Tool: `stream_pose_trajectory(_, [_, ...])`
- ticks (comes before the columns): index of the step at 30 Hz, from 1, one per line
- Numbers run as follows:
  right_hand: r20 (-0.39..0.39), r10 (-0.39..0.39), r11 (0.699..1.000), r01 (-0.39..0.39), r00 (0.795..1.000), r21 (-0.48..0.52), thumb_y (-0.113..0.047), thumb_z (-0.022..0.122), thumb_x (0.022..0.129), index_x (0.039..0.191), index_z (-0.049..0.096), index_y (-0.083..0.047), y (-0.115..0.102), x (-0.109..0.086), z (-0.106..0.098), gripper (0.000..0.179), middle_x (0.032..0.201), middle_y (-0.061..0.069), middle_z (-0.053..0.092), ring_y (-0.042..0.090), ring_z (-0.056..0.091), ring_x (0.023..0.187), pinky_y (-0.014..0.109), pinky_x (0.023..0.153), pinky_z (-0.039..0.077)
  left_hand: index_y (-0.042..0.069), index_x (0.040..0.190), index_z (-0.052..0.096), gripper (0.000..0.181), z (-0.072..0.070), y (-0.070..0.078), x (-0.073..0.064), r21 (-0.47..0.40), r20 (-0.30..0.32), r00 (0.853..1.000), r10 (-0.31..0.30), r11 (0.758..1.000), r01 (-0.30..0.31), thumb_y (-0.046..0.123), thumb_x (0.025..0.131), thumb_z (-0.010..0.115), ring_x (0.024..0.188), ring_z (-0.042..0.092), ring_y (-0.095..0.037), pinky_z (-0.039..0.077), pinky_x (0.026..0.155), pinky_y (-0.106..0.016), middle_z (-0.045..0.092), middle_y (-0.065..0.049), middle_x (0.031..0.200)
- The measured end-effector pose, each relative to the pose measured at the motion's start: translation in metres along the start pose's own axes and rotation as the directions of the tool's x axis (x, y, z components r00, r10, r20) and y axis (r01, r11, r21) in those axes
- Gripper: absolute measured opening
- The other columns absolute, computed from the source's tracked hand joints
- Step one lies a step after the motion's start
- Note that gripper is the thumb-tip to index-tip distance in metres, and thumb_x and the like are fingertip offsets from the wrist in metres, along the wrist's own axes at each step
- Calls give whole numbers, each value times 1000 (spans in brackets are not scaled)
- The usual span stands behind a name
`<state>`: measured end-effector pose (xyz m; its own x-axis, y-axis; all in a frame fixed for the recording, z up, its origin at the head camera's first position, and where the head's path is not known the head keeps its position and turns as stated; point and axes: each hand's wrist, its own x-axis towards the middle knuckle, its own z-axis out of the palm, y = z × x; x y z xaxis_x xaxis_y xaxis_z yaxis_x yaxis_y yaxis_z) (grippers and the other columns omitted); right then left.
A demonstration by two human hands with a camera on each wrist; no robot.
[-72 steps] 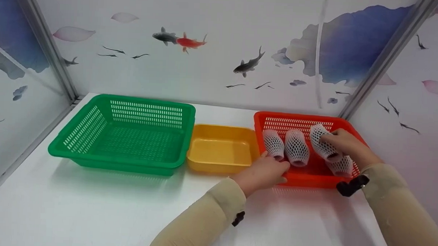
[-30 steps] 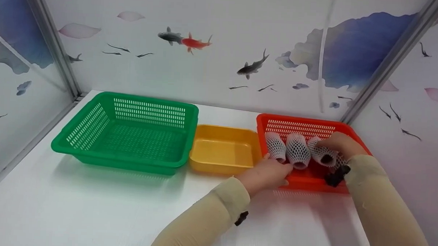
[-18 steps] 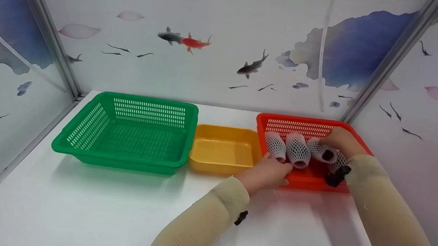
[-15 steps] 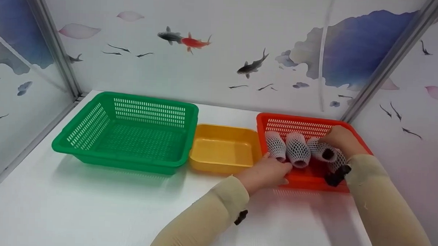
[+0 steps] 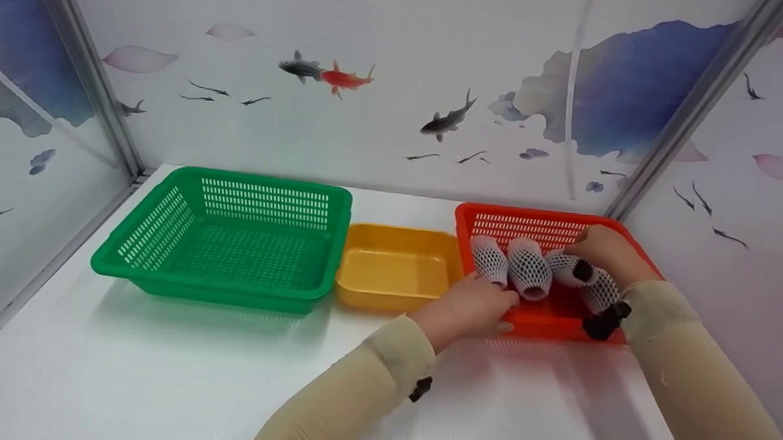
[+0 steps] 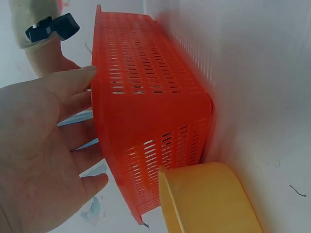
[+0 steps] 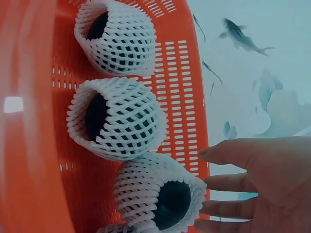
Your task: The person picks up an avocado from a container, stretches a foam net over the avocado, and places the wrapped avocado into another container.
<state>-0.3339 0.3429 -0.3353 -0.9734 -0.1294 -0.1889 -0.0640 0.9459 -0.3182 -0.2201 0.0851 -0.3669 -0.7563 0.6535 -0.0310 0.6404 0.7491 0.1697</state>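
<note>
Several white foam-net sleeves lie in the red basket, each round a dark, smooth, rounded thing whose kind I cannot tell. My right hand is over the basket's back right part. Its straight fingertips meet the edge of the third net-wrapped piece, while the thumb stands off it. Farther left lie the second wrapped piece and the first; a fourth is partly covered by my right wrist. My left hand holds the basket's front left rim, thumb outside, other fingertips hidden behind the rim.
A yellow tray stands against the red basket's left side, and left of it a larger green basket. Both show bare floors. Printed wall panels close off the white table behind and at both sides.
My right hand has lowered the third net-wrapped piece into the red basket, its dark end now turned to the front right. Its fingers have since drawn slightly back. The left hand has stayed put.
</note>
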Motion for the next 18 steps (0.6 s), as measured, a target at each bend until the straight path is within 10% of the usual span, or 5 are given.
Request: stream_pose_trajectory(18, [-16, -33, 998, 32, 999, -59, -46, 63, 91, 140, 46, 1, -64, -46, 18, 71, 129, 25, 54, 41, 51, 110, 65, 98, 37, 25, 141, 52, 57, -19, -28, -32, -111, 0, 996, -85, 990, 84, 42, 89, 68, 121, 49, -14, 43, 101, -32, 54, 5, 134])
